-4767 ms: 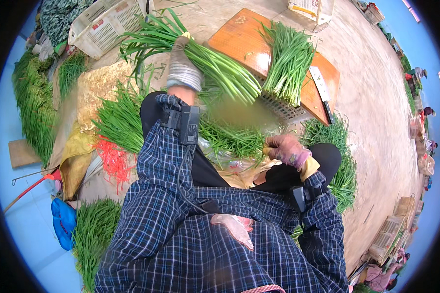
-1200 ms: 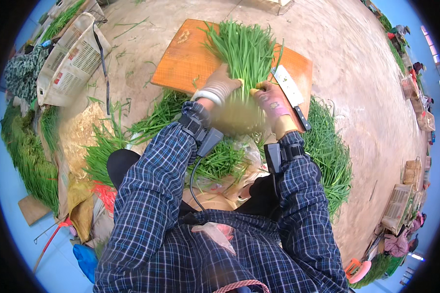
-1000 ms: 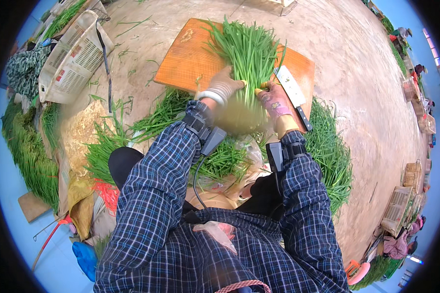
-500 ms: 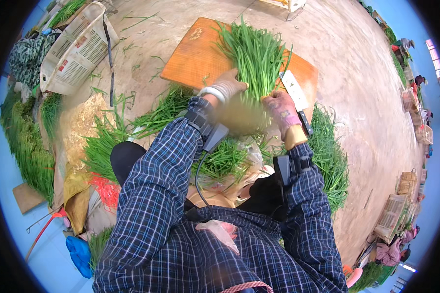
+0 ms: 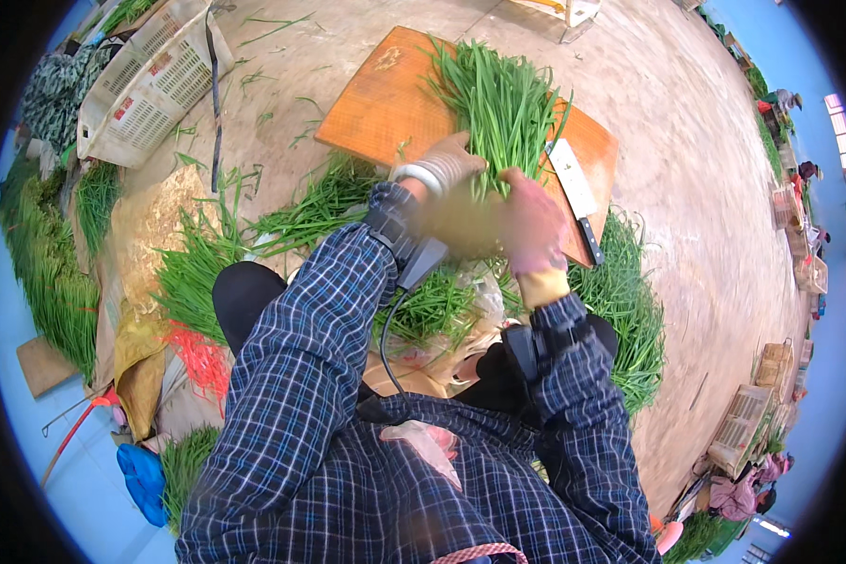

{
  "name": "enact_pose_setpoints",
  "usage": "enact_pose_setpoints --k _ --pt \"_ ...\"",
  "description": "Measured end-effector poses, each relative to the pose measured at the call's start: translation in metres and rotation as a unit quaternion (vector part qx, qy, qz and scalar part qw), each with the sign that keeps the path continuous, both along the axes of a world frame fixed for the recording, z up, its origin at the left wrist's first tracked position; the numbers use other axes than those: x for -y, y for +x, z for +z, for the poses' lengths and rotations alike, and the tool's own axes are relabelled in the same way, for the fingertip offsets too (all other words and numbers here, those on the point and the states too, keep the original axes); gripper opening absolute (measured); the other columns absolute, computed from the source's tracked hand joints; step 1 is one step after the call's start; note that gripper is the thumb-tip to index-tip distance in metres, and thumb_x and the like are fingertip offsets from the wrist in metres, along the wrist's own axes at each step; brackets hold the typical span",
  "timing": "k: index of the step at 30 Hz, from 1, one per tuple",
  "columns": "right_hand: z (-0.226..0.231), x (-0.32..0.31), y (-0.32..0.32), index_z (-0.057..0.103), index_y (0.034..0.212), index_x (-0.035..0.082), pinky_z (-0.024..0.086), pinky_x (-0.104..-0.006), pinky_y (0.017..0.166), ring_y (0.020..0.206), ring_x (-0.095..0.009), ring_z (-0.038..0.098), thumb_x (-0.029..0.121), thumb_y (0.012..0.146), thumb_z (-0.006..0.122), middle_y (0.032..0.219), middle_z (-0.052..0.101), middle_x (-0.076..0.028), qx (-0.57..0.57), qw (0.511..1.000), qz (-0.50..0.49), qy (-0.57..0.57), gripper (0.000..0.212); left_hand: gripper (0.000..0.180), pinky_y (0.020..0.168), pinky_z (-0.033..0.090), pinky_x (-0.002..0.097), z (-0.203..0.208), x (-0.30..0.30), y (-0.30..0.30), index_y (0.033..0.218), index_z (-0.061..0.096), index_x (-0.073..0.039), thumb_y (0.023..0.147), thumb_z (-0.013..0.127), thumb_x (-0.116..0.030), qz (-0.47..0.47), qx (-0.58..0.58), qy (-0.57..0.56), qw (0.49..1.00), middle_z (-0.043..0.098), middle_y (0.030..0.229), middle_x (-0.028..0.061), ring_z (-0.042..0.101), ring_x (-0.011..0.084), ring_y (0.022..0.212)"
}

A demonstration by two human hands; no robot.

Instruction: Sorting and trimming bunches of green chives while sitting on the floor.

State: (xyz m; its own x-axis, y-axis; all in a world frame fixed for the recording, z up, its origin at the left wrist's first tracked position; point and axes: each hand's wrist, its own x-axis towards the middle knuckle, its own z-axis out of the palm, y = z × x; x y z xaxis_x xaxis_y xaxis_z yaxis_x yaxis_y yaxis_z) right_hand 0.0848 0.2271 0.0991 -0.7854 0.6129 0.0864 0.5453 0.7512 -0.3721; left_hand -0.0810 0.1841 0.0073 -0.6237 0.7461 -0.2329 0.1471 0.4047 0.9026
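Observation:
A thick bunch of garlic chives (image 5: 503,108) lies on the orange wooden board (image 5: 390,94), leaves pointing away from me. My left hand (image 5: 446,167), in a pale glove, is closed on the bunch's left side near the stalk ends. At the lower right of the stalks is my right hand (image 5: 536,224), in a pinkish glove; motion and a brown blurred smudge hide its fingers. That smudge also covers the cut ends of the bunch. A knife (image 5: 573,188) with a wide pale blade and black handle rests along the board's right side, beside my right hand.
Loose chives (image 5: 625,310) are heaped right of my knees, with more (image 5: 197,282) at the left. A white plastic crate (image 5: 150,89) stands at the far left, near red string (image 5: 199,357). Crates (image 5: 743,428) and people line the right wall.
My right hand has come inward and nearer to me, turning at the stalk ends. My left hand has moved slightly right. The bunch stays on the board.

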Motion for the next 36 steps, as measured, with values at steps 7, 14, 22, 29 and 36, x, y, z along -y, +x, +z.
enact_pose_setpoints --k 7,14,22,29,36 --pt "-0.011 -0.026 -0.036 0.064 0.085 0.009 0.051 -0.0401 0.071 0.082 -0.031 0.066 0.018 0.082 0.053 0.089 0.067 -0.013 0.172 0.983 0.023 0.053 0.015 0.05 0.078 0.049 0.0355 0.021 0.01 0.009 0.113 0.057 0.001 0.072 0.063 -0.025 -0.034 0.014 0.013 0.999 0.065 0.096 0.0223 0.063 0.0301 0.086" --pt "-0.041 -0.04 0.013 0.064 0.079 0.011 0.05 -0.036 0.069 0.074 -0.026 0.063 0.022 0.077 0.059 0.083 0.067 -0.01 0.016 0.918 0.042 -0.393 0.012 0.053 0.084 0.048 0.0353 0.014 0.007 0.008 0.117 0.055 0.001 0.072 0.063 -0.026 0.012 -0.032 -0.003 0.999 0.063 0.103 0.0227 0.061 0.0308 0.093" --pt "0.01 0.029 0.016 0.06 0.093 0.009 0.05 -0.0418 0.072 0.082 -0.028 0.065 0.036 0.083 0.061 0.084 0.066 -0.013 0.225 0.966 0.104 -0.08 0.029 0.064 0.087 0.047 0.0364 0.001 -0.003 -0.003 0.124 0.048 0.005 0.071 0.068 -0.027 -0.032 0.004 -0.004 0.999 0.06 0.111 0.0243 0.059 0.0352 0.099" --pt "-0.016 -0.021 -0.045 0.058 0.099 0.008 0.049 -0.0425 0.075 0.087 -0.035 0.063 0.034 0.079 0.062 0.09 0.066 -0.017 0.09 0.995 -0.049 -0.019 0.033 0.049 0.063 0.046 0.0343 0.036 -0.001 0.013 0.11 0.058 -0.006 0.092 0.046 -0.049 -0.019 0.297 0.071 0.952 0.064 0.088 0.0112 0.058 0.0178 0.074" --pt "-0.008 -0.003 -0.033 0.061 0.096 0.009 0.048 -0.0405 0.075 0.084 -0.031 0.064 0.031 0.084 0.062 0.089 0.067 -0.014 0.045 0.993 -0.054 -0.09 0.025 0.05 0.075 0.049 0.0355 0.002 -0.004 -0.009 0.111 0.061 -0.006 0.08 0.062 -0.045 0.005 0.083 -0.016 0.996 0.066 0.098 0.0165 0.063 0.0259 0.085"
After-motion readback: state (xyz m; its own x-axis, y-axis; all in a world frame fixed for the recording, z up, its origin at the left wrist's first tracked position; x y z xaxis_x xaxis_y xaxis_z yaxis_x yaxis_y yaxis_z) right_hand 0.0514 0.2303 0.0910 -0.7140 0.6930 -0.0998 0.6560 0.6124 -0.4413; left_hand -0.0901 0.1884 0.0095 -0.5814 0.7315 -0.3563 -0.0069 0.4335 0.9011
